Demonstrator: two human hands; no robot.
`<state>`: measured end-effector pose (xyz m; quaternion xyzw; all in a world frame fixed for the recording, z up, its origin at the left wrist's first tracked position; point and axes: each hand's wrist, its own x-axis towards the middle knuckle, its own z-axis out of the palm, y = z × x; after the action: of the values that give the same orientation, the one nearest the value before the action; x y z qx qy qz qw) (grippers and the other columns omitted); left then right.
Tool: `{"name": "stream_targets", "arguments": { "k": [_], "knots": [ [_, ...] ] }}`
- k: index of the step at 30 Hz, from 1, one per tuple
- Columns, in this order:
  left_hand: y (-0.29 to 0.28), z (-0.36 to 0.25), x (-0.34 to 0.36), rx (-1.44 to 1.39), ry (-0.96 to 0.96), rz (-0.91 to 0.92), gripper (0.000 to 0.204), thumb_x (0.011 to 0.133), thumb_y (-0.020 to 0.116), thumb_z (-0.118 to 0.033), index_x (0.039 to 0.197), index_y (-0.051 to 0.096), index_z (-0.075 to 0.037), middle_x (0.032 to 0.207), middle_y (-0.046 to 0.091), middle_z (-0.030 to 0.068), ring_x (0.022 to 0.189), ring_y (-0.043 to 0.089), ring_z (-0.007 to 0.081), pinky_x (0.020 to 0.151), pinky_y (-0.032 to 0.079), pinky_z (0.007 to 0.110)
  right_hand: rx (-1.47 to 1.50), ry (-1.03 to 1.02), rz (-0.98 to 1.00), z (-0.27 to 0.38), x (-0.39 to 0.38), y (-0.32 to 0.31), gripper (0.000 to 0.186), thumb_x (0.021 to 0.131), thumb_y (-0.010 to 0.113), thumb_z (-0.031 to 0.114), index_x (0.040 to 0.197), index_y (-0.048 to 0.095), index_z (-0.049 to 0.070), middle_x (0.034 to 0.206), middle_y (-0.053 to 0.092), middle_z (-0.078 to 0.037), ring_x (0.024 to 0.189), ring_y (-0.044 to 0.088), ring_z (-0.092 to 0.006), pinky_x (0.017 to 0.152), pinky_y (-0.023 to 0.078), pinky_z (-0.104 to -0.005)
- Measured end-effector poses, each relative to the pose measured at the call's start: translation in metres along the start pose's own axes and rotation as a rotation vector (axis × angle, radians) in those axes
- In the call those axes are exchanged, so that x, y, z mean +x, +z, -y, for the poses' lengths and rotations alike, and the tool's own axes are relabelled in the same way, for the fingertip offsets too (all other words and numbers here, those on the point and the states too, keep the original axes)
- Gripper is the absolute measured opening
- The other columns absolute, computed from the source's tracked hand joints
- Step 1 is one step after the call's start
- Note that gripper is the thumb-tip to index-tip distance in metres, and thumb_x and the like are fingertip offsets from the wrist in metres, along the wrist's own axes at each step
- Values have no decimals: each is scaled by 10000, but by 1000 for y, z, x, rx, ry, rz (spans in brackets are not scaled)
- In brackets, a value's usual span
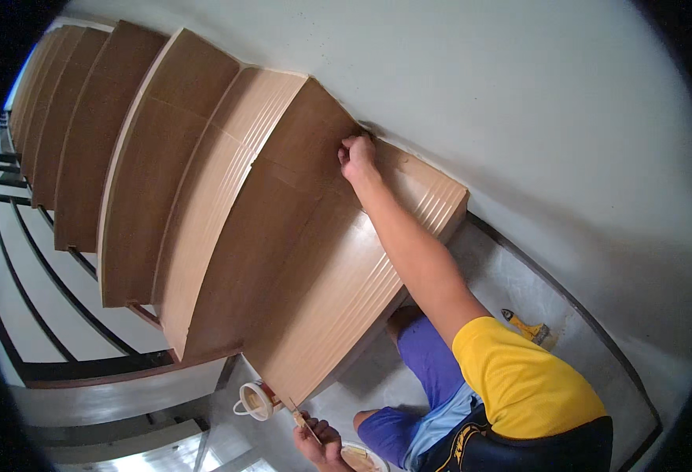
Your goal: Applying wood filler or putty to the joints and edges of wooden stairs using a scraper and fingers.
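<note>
Clasping slim tool (302,422) in left hand (322,445), tip beyond fingers, right hand (358,160) at step (326,287), grip unclear

The person wears a top with a short, bright yellow sleeve (519,374), straight at the hem. The top's body (554,444) is black, with a yellow marking (462,443) on the front and thin curved yellow lines beside it. Light blue cloth (450,417) shows between the black and the blue-violet shorts (432,358). The right hand (358,157) and left hand (321,442) are bare
</note>
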<state>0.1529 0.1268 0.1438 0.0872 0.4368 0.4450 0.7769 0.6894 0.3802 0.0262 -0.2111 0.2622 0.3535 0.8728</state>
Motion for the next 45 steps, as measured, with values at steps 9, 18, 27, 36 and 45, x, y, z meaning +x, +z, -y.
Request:
{"name": "stream_targets", "arguments": {
  "k": [9, 18, 27, 36, 45],
  "knots": [
    [-4, -5, -10, -74, -16, 15, 339, 815, 422, -170, 1055, 619, -32, 615, 530, -18, 488, 421, 80, 445, 413, 205, -72, -90, 2, -11, -5, 29, 206, 726, 510, -2, 857, 495, 157, 830, 496, 3, 706, 429, -134, 553, 338, -283],
    [-7, -7, -25, -109, 2, 110, 337, 826, 426, -178, 1060, 627, -43, 589, 503, -36, 477, 426, 78, 437, 408, 201, -256, -308, 151, -3, -93, 98, 585, 701, 508, -46, 1281, 428, -39, 1311, 465, -152, 1192, 437, -297, 1035, 308, -349],
    [-11, 2, -30, -36, 58, 3, 268, 836, 431, -185, 982, 636, -92, 575, 477, -51, 458, 408, 73, 402, 379, 201, -228, -470, 440, 28, -109, 115, 558, 759, 515, -21, 1312, 444, -16, 822, 479, 8, 682, 450, -78, 646, 395, -227],
    [21, 27, -35, 111, 80, -97, 204, 850, 476, -230, 839, 592, -62, 544, 464, -5, 421, 387, 106, 362, 354, 222, -979, -109, 1437, 20, -307, -86, 545, 845, 567, 62, 1375, 440, 67, 750, 471, 76, 685, 459, -64, 673, 425, -227],
    [27, 48, -20, 229, -24, 94, 257, 888, 450, -235, 991, 579, -38, 704, 616, 63, 595, 628, 167, 476, 533, 293, -1642, -669, 1895, 60, -399, -161, 557, 735, 625, 119, 1283, 541, 180, 836, 562, -109, 684, 559, -303, 608, 457, -413]
  ]
}}
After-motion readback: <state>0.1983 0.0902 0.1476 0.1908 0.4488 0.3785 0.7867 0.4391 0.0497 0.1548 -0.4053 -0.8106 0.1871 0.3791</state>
